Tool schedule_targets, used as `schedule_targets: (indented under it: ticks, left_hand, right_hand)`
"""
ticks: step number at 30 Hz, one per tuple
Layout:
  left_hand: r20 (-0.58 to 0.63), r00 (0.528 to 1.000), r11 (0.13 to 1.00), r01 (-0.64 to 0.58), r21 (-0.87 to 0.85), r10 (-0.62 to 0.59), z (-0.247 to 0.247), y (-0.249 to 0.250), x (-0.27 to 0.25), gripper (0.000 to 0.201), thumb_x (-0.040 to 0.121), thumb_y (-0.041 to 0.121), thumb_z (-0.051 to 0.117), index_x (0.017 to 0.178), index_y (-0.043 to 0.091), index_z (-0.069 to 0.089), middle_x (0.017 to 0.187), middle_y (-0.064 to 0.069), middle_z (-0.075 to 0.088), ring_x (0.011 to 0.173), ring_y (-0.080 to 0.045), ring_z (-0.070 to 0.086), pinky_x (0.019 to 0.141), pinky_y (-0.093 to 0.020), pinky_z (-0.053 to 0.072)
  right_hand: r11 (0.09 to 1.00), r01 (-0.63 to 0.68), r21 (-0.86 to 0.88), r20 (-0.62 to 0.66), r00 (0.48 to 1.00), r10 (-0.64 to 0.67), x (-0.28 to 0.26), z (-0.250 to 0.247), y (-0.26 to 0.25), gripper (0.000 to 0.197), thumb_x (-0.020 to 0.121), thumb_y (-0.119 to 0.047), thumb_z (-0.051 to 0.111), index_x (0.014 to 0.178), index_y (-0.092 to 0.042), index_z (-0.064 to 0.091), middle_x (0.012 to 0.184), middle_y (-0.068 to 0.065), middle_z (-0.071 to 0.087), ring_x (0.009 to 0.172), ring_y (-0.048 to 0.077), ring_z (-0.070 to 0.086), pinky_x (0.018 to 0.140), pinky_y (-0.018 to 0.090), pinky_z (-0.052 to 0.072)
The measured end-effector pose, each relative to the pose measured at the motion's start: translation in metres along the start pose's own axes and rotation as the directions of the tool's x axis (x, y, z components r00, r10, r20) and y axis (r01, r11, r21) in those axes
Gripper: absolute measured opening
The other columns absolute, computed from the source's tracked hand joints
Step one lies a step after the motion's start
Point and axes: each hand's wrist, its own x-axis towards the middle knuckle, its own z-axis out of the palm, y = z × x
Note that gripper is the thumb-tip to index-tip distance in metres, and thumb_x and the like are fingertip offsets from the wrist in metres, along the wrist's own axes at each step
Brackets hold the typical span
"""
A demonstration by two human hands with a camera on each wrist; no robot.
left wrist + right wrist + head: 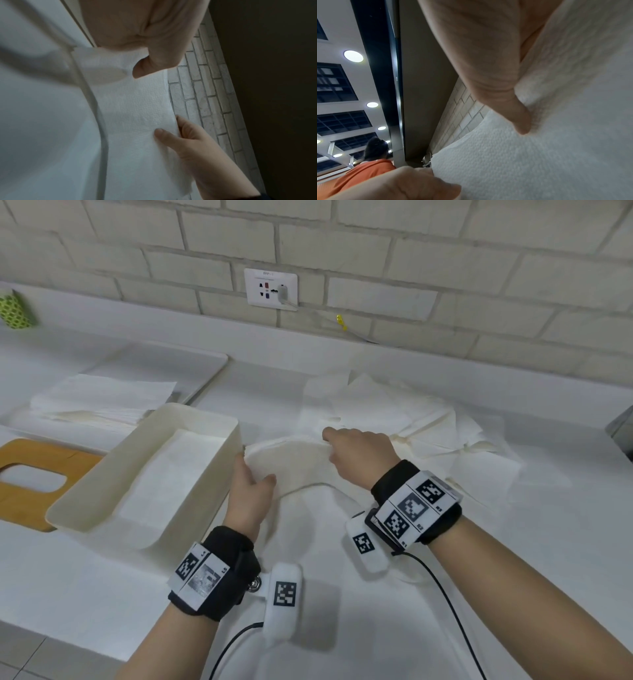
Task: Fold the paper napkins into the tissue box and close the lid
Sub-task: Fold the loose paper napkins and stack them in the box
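The only readable marks are the small labels on the wristbands, "L4" and "L5" on the left one (202,575) and "R1", "R2" and "R3" on the right one (416,510); a line of print on top of the wall socket (271,288) is too small to read.

The left hand (247,491) pinches one edge of a white napkin (291,463) between thumb and fingers, and the right hand (359,455) grips the opposite edge with curled fingers. The sheet hangs lifted between them, bowed, with its lower part draping toward the wrists. Just left of the left fingers stands the open tissue box (85,508), cream and rectangular, with flat white napkins already lying in it. Left of the box lies the wooden lid (37,453) with its rounded slot. Beyond the right fingers is a loose heap of unfolded napkins (428,426); beyond the box, a neat stack (99,398) on the white counter (102,594).

The left wrist view shows the napkin's (137,102) dimpled embossing and both thumbs (145,67) on top of the sheet. The right wrist view alone shows ceiling lights (353,56) and a person in an orange top (368,169) behind.
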Motion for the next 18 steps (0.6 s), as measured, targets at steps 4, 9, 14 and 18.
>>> schedule_targets:
  ticks: [4,9,14,18]
  left_hand:
    - [0.006,1.0,1.0,-0.008,-0.007,0.008,0.004,0.0,0.001,0.035,0.089,-0.013,0.041,0.111,0.014,0.041,0.097,-0.001,0.053,0.087,-0.015,0.051,0.066,-0.022,0.041]
    - [-0.012,1.0,1.0,-0.009,-0.03,0.008,0.006,0.003,0.006,0.031,0.091,-0.011,0.038,0.111,0.012,0.039,0.096,-0.004,0.051,0.081,-0.015,0.05,0.064,-0.022,0.041]
    - [-0.003,0.999,0.999,0.046,-0.017,-0.046,0.008,0.001,0.01,0.031,0.092,-0.007,0.042,0.115,0.013,0.04,0.102,-0.003,0.053,0.091,-0.019,0.051,0.066,-0.025,0.041]
    - [-0.002,0.999,0.998,0.05,-0.045,-0.05,0.009,0.004,0.011,0.028,0.093,-0.008,0.04,0.112,0.013,0.043,0.098,0.001,0.055,0.09,-0.015,0.053,0.07,-0.023,0.043]
  right_hand:
    - [0.999,0.028,-0.018,0.069,0.997,-0.027,-0.001,0.007,-0.002,0.023,0.095,-0.008,0.039,0.118,-0.01,0.04,0.102,0.006,0.058,0.083,0.028,0.057,0.051,0.028,0.022]
    - [0.999,-0.006,-0.041,-0.022,1.0,0.006,-0.001,-0.002,0.001,0.021,0.092,-0.004,0.039,0.112,-0.01,0.041,0.087,0.001,0.047,0.072,0.025,0.044,0.047,0.028,0.015]
    - [0.997,0.05,-0.051,0.075,0.996,-0.046,-0.003,0.002,-0.004,0.029,0.09,0.001,0.037,0.117,-0.009,0.041,0.094,0.005,0.053,0.071,0.023,0.044,0.048,0.028,0.017]
    - [0.998,0.013,-0.058,0.018,1.0,-0.012,-0.002,-0.006,0.0,0.028,0.088,0.0,0.038,0.114,-0.009,0.041,0.084,0.001,0.044,0.068,0.023,0.04,0.047,0.027,0.014]
